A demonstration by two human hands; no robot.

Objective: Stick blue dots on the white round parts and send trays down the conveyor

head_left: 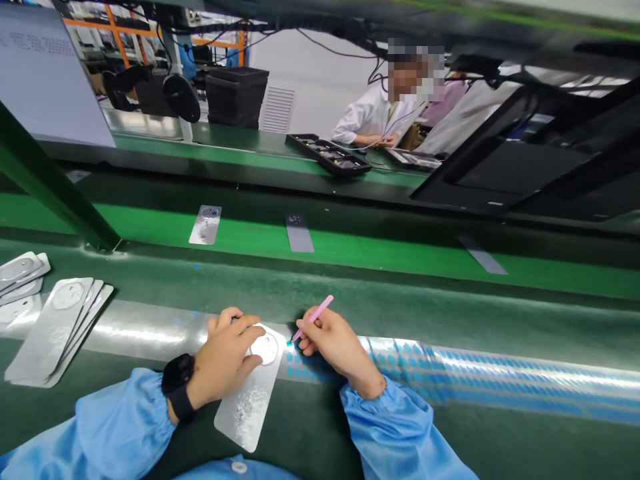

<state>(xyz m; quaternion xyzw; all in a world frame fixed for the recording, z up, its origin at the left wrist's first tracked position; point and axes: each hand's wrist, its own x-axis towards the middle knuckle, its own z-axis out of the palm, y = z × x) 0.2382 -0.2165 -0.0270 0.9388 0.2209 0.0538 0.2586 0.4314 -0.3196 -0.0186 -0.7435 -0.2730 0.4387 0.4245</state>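
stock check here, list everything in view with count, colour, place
bench: 1, dark green, foreground
belt: 1, green, middle
nearest panel: 1, silver, front centre
fanned panels: several, silver, left
outer panels: several, silver, far left
belt panels: 3+, silver/grey, on belt
strip: 1, clear, blue-dotted, along bench
pink tool: 1, pink, centre
tray: 1, black, upper centre
bins: 1+, black, upper left
shelving: uncounted, orange, top left
board: 1, white, top left
post: 1, green, left
equipment: uncounted, black, right
co-worker: 1+, white coat, top right
watch: 1, black, left wrist
sleeves: 2, blue, forearms
left grip: 1, bare, on nearest panel
right grip: 1, bare, holding pink tool
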